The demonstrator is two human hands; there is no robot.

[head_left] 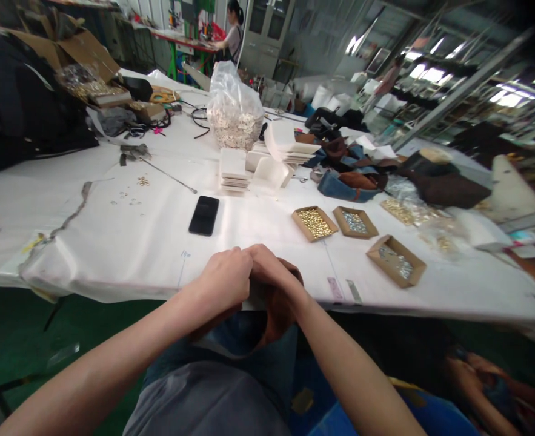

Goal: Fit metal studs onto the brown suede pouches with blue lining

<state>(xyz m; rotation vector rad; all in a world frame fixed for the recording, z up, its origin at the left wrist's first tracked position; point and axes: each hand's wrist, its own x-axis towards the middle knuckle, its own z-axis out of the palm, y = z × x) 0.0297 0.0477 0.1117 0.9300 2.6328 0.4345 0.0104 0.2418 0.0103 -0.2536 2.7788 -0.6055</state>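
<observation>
At the table's front edge, my left hand (228,275) is closed with its knuckles up, touching my right hand. My right hand (267,265) bends over the top of a brown leather-like piece (280,315), its fingers mostly hidden behind the wrist. Both hands grip this piece, which hangs in front of my lap; a blue part (237,333) shows below it. What lies between the fingertips is hidden. Beyond my left hand a black phone (204,215) lies flat. To the right, cardboard trays hold gold studs (315,223), silver bits (353,222) and more silver bits (402,266).
On the white table (126,254) stand a clear bag of small pieces (235,115), stacked white cards (234,169) and blue-brown bags (351,181). Small loose rings (133,201) lie at left. Another person's hands (469,372) are at lower right; a person (233,33) sits behind.
</observation>
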